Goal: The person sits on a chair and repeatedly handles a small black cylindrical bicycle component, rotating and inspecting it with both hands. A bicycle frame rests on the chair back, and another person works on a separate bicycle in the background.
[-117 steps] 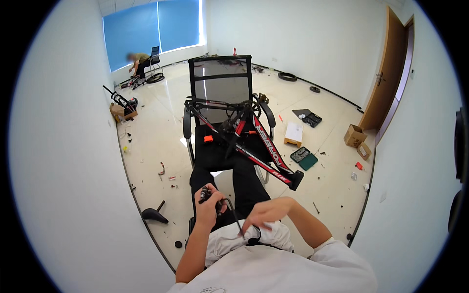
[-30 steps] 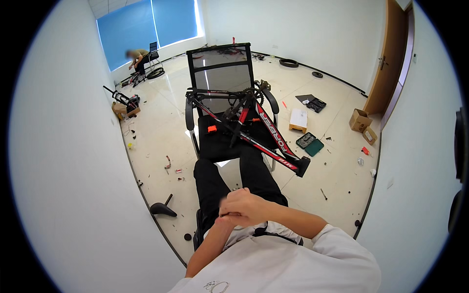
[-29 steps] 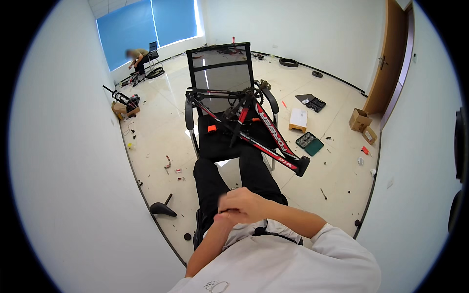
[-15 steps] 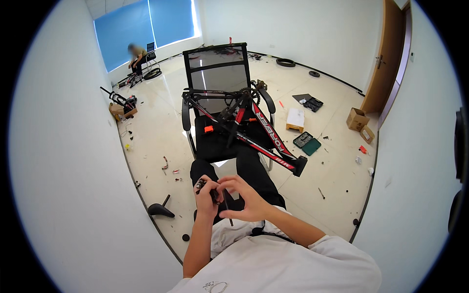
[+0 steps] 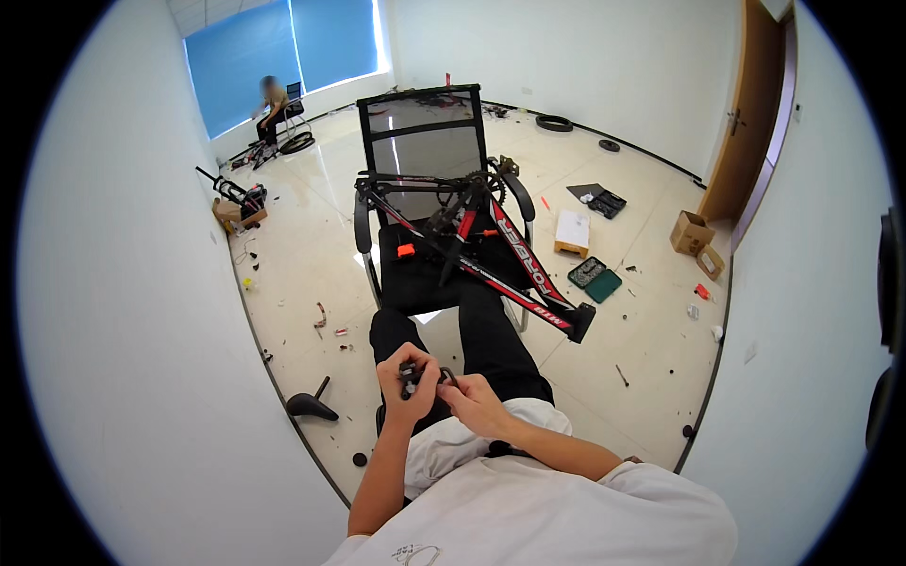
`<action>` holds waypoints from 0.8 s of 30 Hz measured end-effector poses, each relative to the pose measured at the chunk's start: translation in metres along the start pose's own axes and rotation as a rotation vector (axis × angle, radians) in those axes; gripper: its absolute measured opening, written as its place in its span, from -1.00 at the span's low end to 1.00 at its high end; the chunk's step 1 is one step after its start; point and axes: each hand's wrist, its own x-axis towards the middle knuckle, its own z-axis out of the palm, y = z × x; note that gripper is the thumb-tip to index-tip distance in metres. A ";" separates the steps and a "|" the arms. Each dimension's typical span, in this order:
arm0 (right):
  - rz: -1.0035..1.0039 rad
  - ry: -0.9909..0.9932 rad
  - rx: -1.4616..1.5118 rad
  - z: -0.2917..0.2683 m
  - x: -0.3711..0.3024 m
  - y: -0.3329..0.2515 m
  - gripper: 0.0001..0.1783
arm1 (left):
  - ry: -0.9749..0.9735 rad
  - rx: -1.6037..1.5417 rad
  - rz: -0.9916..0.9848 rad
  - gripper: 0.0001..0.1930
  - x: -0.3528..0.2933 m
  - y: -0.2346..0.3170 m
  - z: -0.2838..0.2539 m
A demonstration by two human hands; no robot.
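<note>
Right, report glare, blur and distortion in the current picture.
Head view: light streaks the glossy floor and flares white beside the blue blind; same view: fisheye bends the walls near a black rim; same view: distant person's head blurred, dark part in left hand too small to identify.

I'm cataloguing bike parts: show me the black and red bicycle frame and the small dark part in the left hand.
Black and red bicycle frame [image 5: 518, 250], head view: its thick lettered tube.
Small dark part [image 5: 409, 375], head view: its exposed portion.
</note>
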 end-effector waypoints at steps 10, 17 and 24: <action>-0.690 -0.026 -0.774 -0.058 0.035 -0.018 -0.71 | -0.179 -0.856 -0.880 -0.86 0.005 0.008 0.005; -0.026 0.139 -0.024 -0.079 0.074 0.016 -0.51 | -0.302 -0.729 -0.798 -0.85 0.006 0.012 -0.001; 0.043 -0.194 0.155 -0.046 0.077 -0.063 -0.63 | -0.200 -0.561 -0.747 -0.88 -0.010 -0.006 0.028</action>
